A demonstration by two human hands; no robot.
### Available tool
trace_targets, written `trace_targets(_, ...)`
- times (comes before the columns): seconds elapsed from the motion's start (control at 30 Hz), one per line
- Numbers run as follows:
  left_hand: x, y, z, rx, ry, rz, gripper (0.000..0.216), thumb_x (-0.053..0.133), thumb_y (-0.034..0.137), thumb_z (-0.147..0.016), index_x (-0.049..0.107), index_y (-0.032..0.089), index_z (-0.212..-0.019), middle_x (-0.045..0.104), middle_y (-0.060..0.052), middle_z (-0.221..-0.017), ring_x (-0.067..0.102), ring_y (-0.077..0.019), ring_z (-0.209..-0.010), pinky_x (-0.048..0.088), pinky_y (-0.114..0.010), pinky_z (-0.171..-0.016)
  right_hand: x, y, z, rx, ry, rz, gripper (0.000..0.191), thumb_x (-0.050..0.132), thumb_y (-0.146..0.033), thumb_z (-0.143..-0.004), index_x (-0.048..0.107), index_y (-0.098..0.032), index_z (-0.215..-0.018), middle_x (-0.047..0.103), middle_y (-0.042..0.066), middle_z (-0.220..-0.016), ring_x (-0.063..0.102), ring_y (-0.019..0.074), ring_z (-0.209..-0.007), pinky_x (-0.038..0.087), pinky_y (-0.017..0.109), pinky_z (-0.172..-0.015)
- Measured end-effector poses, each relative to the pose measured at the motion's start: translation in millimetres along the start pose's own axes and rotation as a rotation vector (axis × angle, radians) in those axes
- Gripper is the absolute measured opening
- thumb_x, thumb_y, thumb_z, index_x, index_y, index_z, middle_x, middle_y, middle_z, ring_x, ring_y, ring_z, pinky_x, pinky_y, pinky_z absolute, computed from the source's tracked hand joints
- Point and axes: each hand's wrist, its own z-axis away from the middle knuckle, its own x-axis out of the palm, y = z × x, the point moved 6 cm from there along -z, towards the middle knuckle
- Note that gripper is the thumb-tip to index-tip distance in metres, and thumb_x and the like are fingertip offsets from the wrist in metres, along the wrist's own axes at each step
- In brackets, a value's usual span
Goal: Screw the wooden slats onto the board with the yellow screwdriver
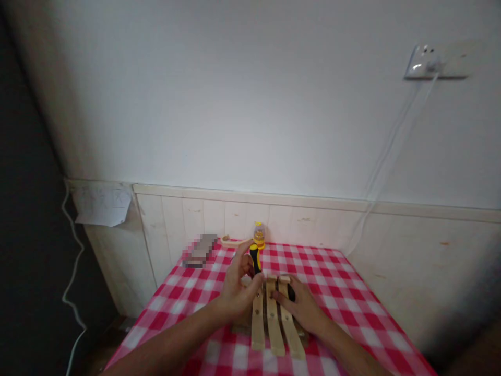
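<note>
A light wooden slatted piece (274, 324) lies on the red-and-white checked tablecloth (336, 282). My left hand (237, 290) is closed around the black-and-yellow handle of a screwdriver (255, 258), held upright over the far end of the slats. My right hand (301, 308) rests flat on the slats at the right, with its fingers stretched toward the screwdriver tip.
A small yellow-capped clear bottle (259, 235) stands at the table's far edge by the white panelled wall. A wooden part (230, 242) and a blurred dark object (200, 250) lie at the far left. A wall socket (425, 62) with white cables is at upper right.
</note>
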Motion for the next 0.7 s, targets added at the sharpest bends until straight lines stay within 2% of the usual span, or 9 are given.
trace_targets(0.13, -7, -19, 26, -0.048, -0.055, 0.029, 0.061, 0.059, 0.024, -0.098, 0.032, 0.025, -0.152, 0.068, -0.010, -0.118, 0.070, -0.0216, -0.103, 0.057, -0.037, -0.090, -2, 2, 2, -0.033, 0.042, 0.043, 0.029, 0.070, -0.043, -0.089, 0.070, -0.019, -0.104, 0.075, 0.010, -0.104, 0.069, 0.0305, -0.096, 0.055, 0.044, -0.087)
trace_targets(0.3, -12, -32, 41, -0.036, -0.153, -0.098, 0.067, 0.057, 0.023, -0.100, 0.026, 0.027, -0.159, 0.068, -0.011, -0.122, 0.068, -0.0240, -0.110, 0.056, -0.041, -0.096, -2, -1, 4, -0.057, 0.023, 0.087, 0.027, 0.071, -0.040, -0.089, 0.070, -0.020, -0.107, 0.073, 0.009, -0.105, 0.068, 0.0285, -0.097, 0.055, 0.041, -0.087)
trace_targets(0.47, -19, -42, 42, -0.038, -0.045, -0.151, 0.065, 0.058, 0.023, -0.100, 0.029, 0.028, -0.157, 0.068, -0.011, -0.123, 0.069, -0.0221, -0.106, 0.059, -0.038, -0.091, -4, -3, 4, -0.067, 0.026, 0.101, 0.027, 0.071, -0.041, -0.089, 0.070, -0.021, -0.107, 0.073, 0.009, -0.106, 0.068, 0.0293, -0.099, 0.055, 0.042, -0.088)
trace_targets(0.6, -12, -44, 42, -0.035, -0.074, -0.128, 0.064, 0.058, 0.022, -0.101, 0.028, 0.028, -0.157, 0.070, -0.012, -0.123, 0.071, -0.0221, -0.108, 0.060, -0.038, -0.093, -4, -3, 4, -0.072, 0.029, 0.099, 0.026, 0.071, -0.040, -0.089, 0.070, -0.020, -0.106, 0.073, 0.008, -0.105, 0.068, 0.0281, -0.098, 0.055, 0.040, -0.087)
trace_targets(0.7, -14, -47, 40, -0.055, 0.007, -0.171, 0.064, 0.062, 0.024, -0.098, 0.032, 0.026, -0.155, 0.070, -0.013, -0.123, 0.072, -0.0233, -0.107, 0.062, -0.039, -0.091, -4, -3, 4, -0.054, 0.029, 0.106, 0.024, 0.071, -0.038, -0.089, 0.070, -0.021, -0.106, 0.073, 0.008, -0.104, 0.068, 0.0273, -0.096, 0.055, 0.038, -0.084)
